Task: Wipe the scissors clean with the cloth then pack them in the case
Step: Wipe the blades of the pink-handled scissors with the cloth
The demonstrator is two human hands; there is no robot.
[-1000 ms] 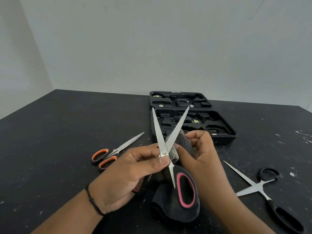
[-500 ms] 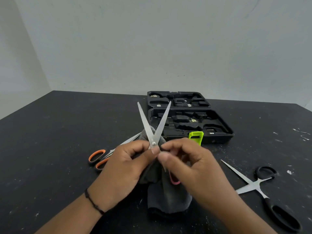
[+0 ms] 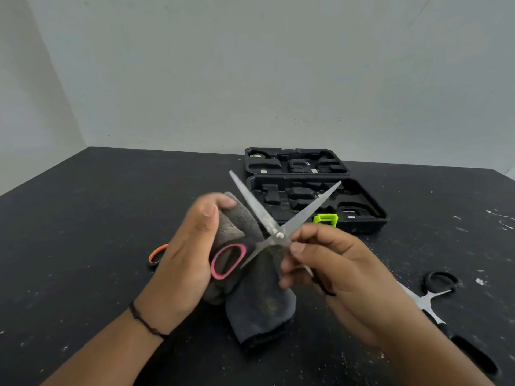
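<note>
Scissors (image 3: 256, 207) with black handles lined in pink are held above the table, blades spread wide and pointing away from me. My right hand (image 3: 337, 263) pinches them just below the pivot and has one handle in its fingers. My left hand (image 3: 189, 254) grips a dark grey cloth (image 3: 259, 302) that hangs down to the table; the pink-lined handle loop lies against the cloth beside that palm. The open black case (image 3: 362, 225) lies behind the blades, with a green latch (image 3: 324, 219) at its front.
Orange-handled scissors (image 3: 156, 254) lie on the black table (image 3: 83, 218), mostly hidden behind my left hand. Black-handled scissors (image 3: 429, 299) lie open at the right, partly under my right forearm. A pale wall stands close behind the case.
The blades have spread wider. My left hand has let go of the pivot and moved left, holding the cloth by the pink-lined handle. My right hand now holds the scissors.
</note>
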